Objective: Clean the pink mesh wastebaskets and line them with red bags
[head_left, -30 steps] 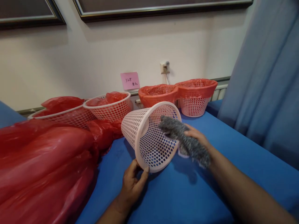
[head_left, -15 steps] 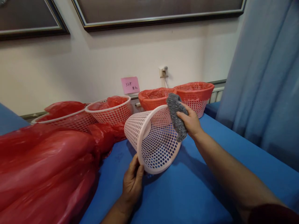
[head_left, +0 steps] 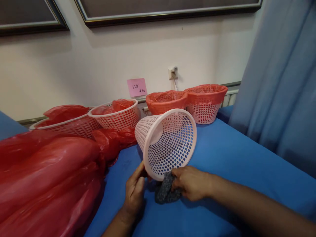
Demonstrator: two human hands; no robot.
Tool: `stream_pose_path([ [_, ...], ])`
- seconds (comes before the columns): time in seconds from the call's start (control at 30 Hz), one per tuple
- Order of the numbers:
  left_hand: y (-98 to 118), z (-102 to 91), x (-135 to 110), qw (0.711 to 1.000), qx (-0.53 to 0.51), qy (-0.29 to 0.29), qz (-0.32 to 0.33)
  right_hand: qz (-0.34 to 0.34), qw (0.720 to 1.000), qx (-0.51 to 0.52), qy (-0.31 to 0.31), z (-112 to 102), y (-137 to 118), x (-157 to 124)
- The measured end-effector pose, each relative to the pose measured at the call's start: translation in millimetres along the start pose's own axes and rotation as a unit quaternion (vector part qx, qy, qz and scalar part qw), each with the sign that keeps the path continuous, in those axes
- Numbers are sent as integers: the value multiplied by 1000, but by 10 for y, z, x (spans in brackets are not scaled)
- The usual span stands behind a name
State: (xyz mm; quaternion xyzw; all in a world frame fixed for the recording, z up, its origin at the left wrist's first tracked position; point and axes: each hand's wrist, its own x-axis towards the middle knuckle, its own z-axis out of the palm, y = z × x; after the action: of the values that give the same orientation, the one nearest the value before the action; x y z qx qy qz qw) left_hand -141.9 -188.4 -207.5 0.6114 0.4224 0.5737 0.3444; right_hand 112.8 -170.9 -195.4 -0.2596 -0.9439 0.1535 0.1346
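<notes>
A white perforated plastic basket [head_left: 145,131] lies tipped on its side on a blue surface [head_left: 217,158], its mouth turned towards me. My left hand [head_left: 134,189] grips the rim at its lower left, thumb outside and fingers partly hidden behind it. In my right hand [head_left: 191,182] is a bunched grey cloth [head_left: 168,189], pressed against the bottom of the rim. The fingers of that hand are closed on the cloth. Nothing lies inside the basket.
A large heap of red plastic bags [head_left: 49,177] covers the left side. Behind stand a white basket [head_left: 116,115] with red plastic in it and two red-lined baskets [head_left: 166,102]. A blue curtain [head_left: 276,82] hangs at right; a pink note [head_left: 137,87] is on the wall.
My right hand has moved the grey cloth from the rim's upper right side down to its bottom. The basket has turned slightly, while my left hand stays at its lower left.
</notes>
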Motion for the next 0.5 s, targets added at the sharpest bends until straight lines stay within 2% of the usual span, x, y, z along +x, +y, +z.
stream_pose_path([
  [0.1, 38, 71, 14, 1000, 10, 4, 3, 87, 996, 33, -9, -14, 173, -118],
  [0.23, -17, 103, 4, 999, 13, 20, 24, 199, 979, 21, 28, -153, 374, -251],
  [0.3, -41, 102, -2, 999, 16, 21, 33, 282, 957, -17, 67, -239, 452, -290],
  [0.4, -41, 100, -5, 998, 22, 15, 52, 394, 909, -70, 115, -319, 491, -289],
  [0.43, -35, 100, -5, 998, 25, 11, 58, 414, 900, -81, 115, -321, 473, -275],
  [0.5, -21, 100, -4, 998, 31, 0, 61, 420, 899, -83, 88, -281, 392, -239],
])
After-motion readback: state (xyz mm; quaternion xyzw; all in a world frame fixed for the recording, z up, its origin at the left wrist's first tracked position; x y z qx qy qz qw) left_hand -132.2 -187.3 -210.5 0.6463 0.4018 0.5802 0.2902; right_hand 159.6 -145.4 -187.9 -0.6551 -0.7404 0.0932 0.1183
